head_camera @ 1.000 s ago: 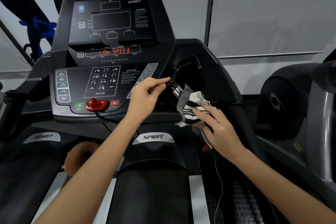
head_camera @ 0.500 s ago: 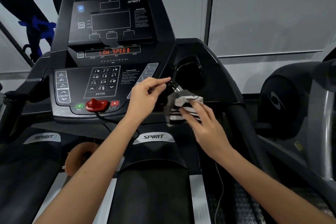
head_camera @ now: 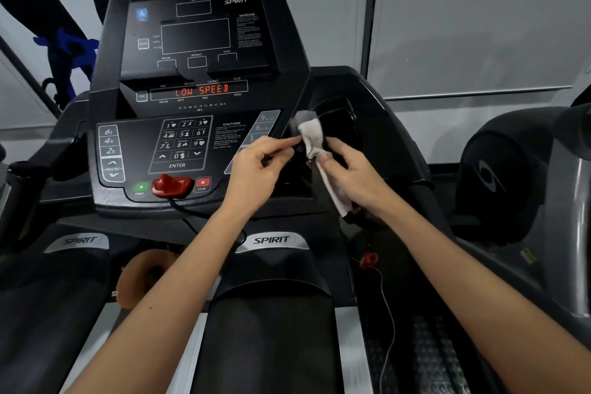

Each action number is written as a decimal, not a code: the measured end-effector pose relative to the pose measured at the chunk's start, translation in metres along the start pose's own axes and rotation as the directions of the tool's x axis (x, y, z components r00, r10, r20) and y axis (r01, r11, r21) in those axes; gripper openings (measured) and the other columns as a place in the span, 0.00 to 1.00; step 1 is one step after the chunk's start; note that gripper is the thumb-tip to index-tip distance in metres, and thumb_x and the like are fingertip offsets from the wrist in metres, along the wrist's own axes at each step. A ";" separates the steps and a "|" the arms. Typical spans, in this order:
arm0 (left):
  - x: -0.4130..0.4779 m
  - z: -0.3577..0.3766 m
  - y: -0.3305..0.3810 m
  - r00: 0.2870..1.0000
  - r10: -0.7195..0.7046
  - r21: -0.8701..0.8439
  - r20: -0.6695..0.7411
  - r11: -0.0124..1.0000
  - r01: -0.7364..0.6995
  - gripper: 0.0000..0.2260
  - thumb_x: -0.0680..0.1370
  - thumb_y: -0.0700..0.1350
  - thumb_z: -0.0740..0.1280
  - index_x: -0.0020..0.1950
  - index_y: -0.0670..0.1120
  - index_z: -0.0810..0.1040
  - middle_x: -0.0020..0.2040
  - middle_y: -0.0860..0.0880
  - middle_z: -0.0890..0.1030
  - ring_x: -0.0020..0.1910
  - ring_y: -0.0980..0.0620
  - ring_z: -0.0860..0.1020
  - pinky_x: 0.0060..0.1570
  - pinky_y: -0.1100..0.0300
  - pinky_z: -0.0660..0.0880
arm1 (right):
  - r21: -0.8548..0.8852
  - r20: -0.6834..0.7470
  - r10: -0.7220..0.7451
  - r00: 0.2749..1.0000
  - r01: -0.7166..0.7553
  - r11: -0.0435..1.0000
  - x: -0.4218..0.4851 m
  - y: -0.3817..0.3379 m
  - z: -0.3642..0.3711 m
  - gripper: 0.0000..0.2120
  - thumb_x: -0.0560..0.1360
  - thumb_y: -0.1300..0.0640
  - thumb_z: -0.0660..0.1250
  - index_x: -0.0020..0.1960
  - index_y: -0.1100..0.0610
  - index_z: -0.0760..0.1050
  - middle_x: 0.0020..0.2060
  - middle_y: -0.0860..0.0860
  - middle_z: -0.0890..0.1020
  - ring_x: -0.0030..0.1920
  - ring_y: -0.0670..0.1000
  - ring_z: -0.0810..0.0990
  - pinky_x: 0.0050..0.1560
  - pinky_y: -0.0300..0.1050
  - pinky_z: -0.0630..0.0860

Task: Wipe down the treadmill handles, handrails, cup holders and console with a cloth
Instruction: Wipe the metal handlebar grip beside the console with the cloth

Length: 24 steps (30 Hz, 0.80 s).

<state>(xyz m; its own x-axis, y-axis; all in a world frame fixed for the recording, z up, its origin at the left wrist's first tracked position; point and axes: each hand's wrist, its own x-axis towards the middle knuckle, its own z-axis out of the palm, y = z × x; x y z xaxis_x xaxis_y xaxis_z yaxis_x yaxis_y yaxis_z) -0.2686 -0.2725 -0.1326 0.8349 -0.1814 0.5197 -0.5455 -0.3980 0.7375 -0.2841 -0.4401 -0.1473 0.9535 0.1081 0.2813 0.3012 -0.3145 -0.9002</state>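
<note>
Grips cloth (head_camera: 311, 134) in right hand (head_camera: 355, 173), long axis rising toward the cup holder (head_camera: 348, 125) just behind, at console's (head_camera: 134, 147) right edge; pinches a small dark thing (head_camera: 299, 147) against it with left hand (head_camera: 256, 169) fingers (head_camera: 281, 142).

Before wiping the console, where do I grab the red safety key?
Pinch the raised hump of the safety key from above and in front: its wings lie low against the console, and its cord leaves from the lower edge.
</note>
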 end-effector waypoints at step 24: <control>-0.006 0.013 -0.004 0.992 -0.121 -0.232 0.045 0.964 0.128 0.12 0.76 0.41 0.67 0.57 0.55 0.77 0.57 0.54 0.78 0.59 0.56 0.76 0.62 0.59 0.70 | 0.051 0.200 0.316 0.928 -0.331 0.942 -0.017 0.027 -0.038 0.11 0.80 0.60 0.57 0.55 0.52 0.77 0.46 0.51 0.83 0.48 0.52 0.82 0.50 0.39 0.78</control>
<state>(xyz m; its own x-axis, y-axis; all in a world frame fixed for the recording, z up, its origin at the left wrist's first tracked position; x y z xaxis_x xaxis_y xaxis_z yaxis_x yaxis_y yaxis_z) -0.2710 -0.2820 -0.1445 0.8973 -0.1721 0.4066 -0.4359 -0.1988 0.8778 -0.2918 -0.4868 -0.1640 0.9777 0.1897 -0.0897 -0.0328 -0.2844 -0.9582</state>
